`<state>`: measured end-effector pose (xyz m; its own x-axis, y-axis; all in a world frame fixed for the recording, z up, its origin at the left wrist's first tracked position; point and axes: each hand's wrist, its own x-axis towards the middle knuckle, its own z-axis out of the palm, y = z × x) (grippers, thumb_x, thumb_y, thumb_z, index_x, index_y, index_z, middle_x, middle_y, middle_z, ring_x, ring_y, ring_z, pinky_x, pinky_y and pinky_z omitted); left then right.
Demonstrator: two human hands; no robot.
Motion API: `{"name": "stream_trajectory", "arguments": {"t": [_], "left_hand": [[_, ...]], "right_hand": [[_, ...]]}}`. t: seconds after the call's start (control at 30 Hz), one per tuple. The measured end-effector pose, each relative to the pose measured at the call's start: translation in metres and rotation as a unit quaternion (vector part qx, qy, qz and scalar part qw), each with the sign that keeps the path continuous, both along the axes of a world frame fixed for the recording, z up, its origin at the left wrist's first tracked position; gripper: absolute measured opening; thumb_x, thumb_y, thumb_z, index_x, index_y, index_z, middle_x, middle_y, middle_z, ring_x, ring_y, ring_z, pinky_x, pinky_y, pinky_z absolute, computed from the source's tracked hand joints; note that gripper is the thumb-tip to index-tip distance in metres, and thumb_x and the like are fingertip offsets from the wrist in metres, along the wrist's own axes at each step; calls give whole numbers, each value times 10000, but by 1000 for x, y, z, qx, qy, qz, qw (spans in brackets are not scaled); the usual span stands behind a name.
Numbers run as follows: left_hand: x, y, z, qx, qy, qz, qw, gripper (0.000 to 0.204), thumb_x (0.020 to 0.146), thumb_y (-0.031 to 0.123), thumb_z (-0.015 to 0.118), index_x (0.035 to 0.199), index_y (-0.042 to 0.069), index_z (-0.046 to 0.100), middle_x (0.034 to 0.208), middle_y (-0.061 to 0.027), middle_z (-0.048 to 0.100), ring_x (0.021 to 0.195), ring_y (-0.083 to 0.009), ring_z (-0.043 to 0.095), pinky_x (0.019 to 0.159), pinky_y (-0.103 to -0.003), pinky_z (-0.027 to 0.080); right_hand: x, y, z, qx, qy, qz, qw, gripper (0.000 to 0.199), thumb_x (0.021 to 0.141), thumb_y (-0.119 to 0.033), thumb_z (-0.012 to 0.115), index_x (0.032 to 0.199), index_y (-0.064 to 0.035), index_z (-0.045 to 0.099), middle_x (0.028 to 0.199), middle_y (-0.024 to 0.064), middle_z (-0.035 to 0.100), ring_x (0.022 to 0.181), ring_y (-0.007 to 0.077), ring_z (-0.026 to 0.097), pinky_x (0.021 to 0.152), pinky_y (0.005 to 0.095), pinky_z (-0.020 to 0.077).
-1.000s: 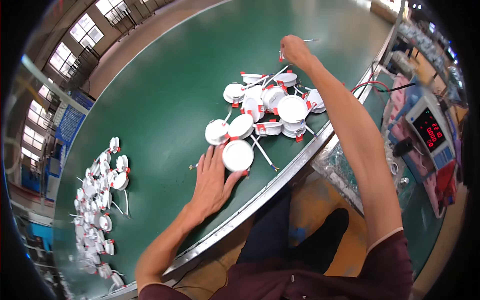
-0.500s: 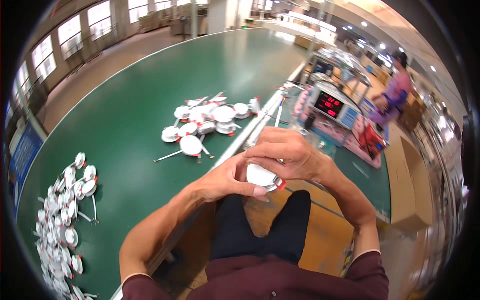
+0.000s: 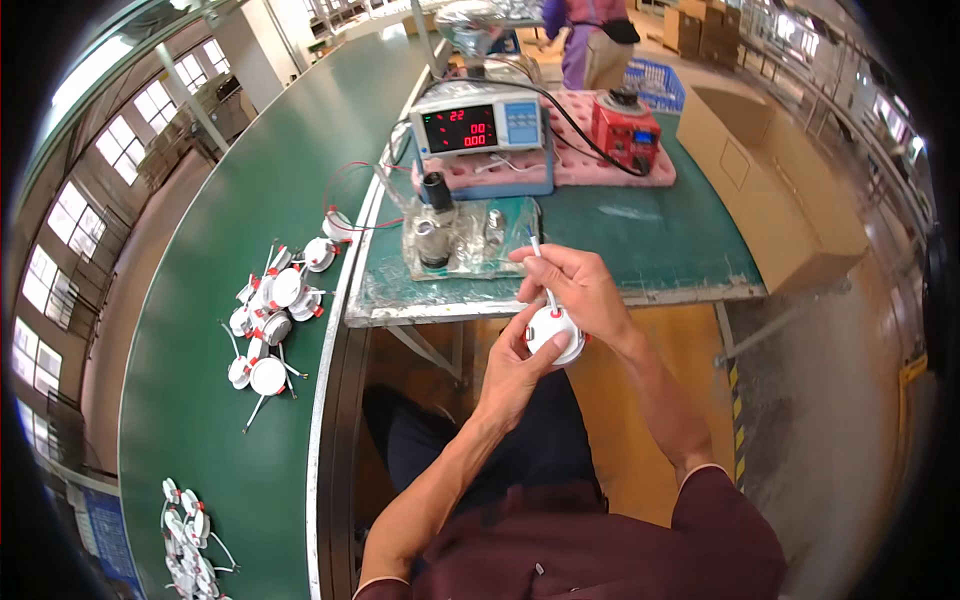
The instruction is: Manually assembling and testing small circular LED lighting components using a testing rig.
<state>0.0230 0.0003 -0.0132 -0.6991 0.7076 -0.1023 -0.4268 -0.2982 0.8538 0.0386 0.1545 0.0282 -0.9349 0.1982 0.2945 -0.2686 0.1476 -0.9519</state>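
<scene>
A round white downlight (image 3: pixel 556 340) with red clips is in my left hand (image 3: pixel 510 368), the thumb lying across its white face and the fingers at its edge. My right hand (image 3: pixel 582 292) pinches the white cable (image 3: pixel 551 297) that rises from the red fitting on the light. The cable's thin wire ends point up past my right fingers, toward the bench. Both hands are in front of the bench's near edge, above my lap. Beyond them, on the bench, is a plastic-covered fixture board (image 3: pixel 470 262) with a black cylinder (image 3: pixel 437 192) and metal parts.
A meter with red digits (image 3: pixel 480 130) stands behind the board, beside a red device (image 3: pixel 625 135) on pink foam (image 3: pixel 572 170). An open carton (image 3: pixel 770 190) is at the right. On the green conveyor (image 3: pixel 215 420) lie several downlights (image 3: pixel 268 377). A person (image 3: pixel 590 40) stands far back.
My view has swung right, bringing the bench and meter in front of me. The downlight has turned so its cable points up, and my right hand has shifted from over the light to the cable.
</scene>
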Motion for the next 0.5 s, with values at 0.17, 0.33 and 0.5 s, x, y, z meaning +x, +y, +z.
{"name": "stream_trajectory", "arguments": {"t": [0.17,0.33,0.5], "left_hand": [[-26,-11,14,-157,325,176,916,292,941,147,736,1164,-33,676,1039,-87,688,869,-108,653,742,-249,524],[-27,0,58,-139,294,141,935,193,964,163,715,990,-26,743,805,-8,695,721,-48,603,656,-206,480],[-16,-8,47,-113,280,179,936,175,965,146,709,901,-17,717,762,-6,674,681,-46,589,632,-196,452]], "right_hand": [[30,22,-22,-48,-61,65,995,328,1062,-238,533,1245,7,652,704,20,641,549,63,553,515,223,442],[47,5,-18,-55,-70,115,989,300,1060,-239,537,1227,-16,648,669,15,612,507,46,494,492,226,406],[56,-7,-14,-65,-74,90,991,302,1060,-275,539,1116,-6,666,641,2,585,503,40,475,486,217,392]]}}
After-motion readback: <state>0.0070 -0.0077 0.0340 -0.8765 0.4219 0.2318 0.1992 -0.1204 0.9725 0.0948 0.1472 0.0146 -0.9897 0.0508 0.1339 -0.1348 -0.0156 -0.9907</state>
